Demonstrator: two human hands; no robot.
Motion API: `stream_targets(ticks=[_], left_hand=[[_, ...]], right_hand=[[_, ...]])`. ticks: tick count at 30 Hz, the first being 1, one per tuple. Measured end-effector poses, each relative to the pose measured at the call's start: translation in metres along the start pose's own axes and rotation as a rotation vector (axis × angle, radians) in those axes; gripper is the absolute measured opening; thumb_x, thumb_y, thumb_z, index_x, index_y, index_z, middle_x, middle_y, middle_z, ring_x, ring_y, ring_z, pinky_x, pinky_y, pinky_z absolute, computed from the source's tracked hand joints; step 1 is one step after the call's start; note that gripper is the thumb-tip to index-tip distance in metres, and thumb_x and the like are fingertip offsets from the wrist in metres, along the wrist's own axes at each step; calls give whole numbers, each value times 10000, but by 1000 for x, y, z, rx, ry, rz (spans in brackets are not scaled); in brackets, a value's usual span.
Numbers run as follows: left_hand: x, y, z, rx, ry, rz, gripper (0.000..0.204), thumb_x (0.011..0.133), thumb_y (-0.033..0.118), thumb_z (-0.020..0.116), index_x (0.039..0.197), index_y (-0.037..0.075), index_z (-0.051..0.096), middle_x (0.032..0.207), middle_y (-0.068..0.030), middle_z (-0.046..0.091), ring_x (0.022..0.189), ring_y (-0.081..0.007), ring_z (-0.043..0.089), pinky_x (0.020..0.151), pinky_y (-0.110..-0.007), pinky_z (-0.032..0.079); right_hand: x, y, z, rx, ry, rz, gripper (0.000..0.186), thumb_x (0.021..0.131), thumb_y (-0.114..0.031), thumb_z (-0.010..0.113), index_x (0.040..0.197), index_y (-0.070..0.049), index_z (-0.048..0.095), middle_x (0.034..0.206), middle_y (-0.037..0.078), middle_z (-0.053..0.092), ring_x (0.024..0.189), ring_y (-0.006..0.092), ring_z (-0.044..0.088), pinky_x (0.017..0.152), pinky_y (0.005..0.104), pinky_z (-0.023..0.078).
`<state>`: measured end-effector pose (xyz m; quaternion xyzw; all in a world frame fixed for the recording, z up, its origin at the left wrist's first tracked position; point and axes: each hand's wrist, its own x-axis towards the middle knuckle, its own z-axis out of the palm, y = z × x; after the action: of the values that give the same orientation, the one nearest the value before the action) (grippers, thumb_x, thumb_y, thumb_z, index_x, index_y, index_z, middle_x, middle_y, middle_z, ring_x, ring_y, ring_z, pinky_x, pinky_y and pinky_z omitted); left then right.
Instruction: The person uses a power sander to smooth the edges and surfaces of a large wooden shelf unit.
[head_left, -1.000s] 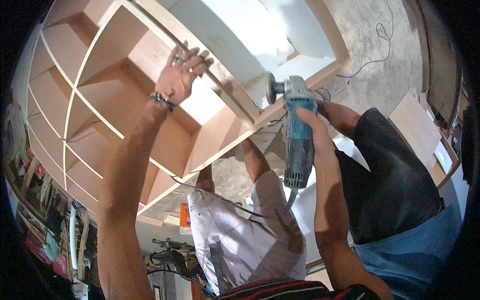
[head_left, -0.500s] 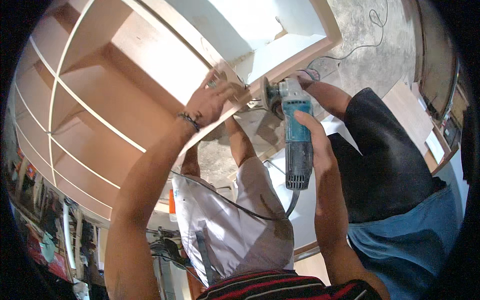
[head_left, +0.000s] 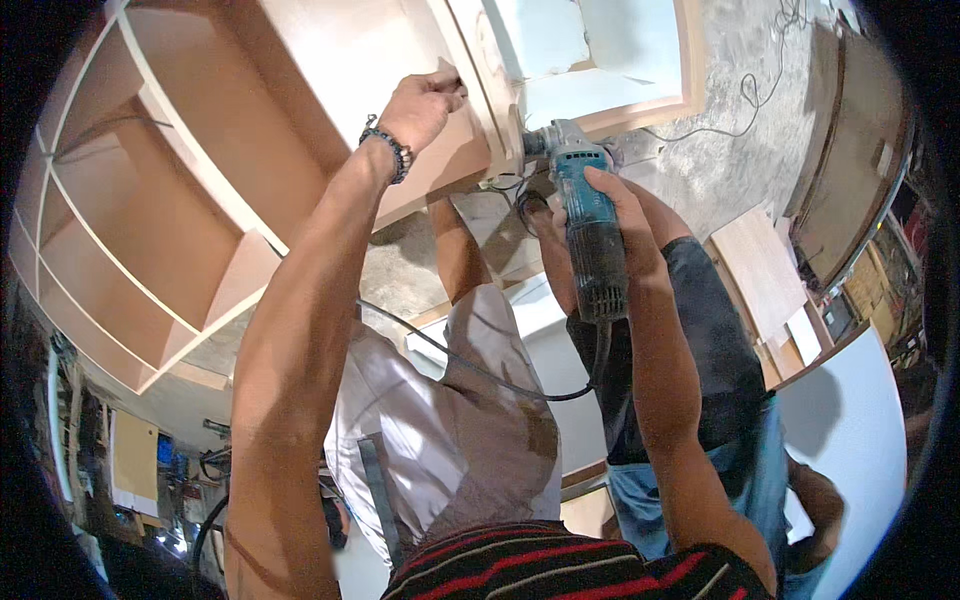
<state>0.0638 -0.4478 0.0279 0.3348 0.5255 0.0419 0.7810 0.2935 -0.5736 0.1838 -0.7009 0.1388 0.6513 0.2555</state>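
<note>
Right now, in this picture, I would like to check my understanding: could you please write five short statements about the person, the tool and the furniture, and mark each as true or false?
1. The right hand holds a teal-and-black angle grinder. True.
2. Both wrists are bare. False: a beaded bracelet is on the left one.
3. A dark cord leaves the grinder's rear end. True.
4. The wearer's shirt is plain white. False: the dark shirt has stripes.
5. The left hand is at the wooden cabinet. True.

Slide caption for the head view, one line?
Right grip holds a blue-and-black angle grinder beside a wooden cabinet; left grip is near the cabinet's rail.
</note>
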Motion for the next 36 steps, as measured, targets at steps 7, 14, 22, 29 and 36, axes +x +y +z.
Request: stream_targets(ticks=[7,14,22,29,36], left_hand=[[-11,-40,13,43,-173,-95,445,989,216,725,1353,-37,679,1169,-115,756,999,-169,693,909,-279,550],[-16,-60,24,28,-254,50,396,938,172,664,1249,-67,717,1146,-170,776,1022,-226,731,981,-310,542],[2,-101,17,307,-269,499,118,940,96,646,997,20,715,1058,-90,716,946,-267,685,870,-337,567],[4,-85,29,135,-358,271,88,961,79,629,941,3,669,1005,-61,648,877,-258,621,834,-358,551],[4,-84,29,37,-392,135,109,994,80,593,994,44,695,1025,-43,677,882,-180,657,851,-314,548]], right_hand=[[8,-3,2,139,72,117,376,981,-342,709,1115,4,649,861,146,724,644,239,701,607,329,613],[22,6,-13,211,-82,125,396,982,-318,721,1181,8,616,898,169,707,685,270,719,599,375,642],[32,9,-13,156,-116,86,418,995,-306,707,1213,35,605,931,206,709,717,256,736,615,359,665],[37,6,-24,177,-187,159,421,992,-318,708,1199,38,617,915,197,716,701,250,747,613,346,676],[32,5,-15,192,-216,134,417,995,-312,707,1198,42,618,910,192,716,701,237,742,613,341,674]])
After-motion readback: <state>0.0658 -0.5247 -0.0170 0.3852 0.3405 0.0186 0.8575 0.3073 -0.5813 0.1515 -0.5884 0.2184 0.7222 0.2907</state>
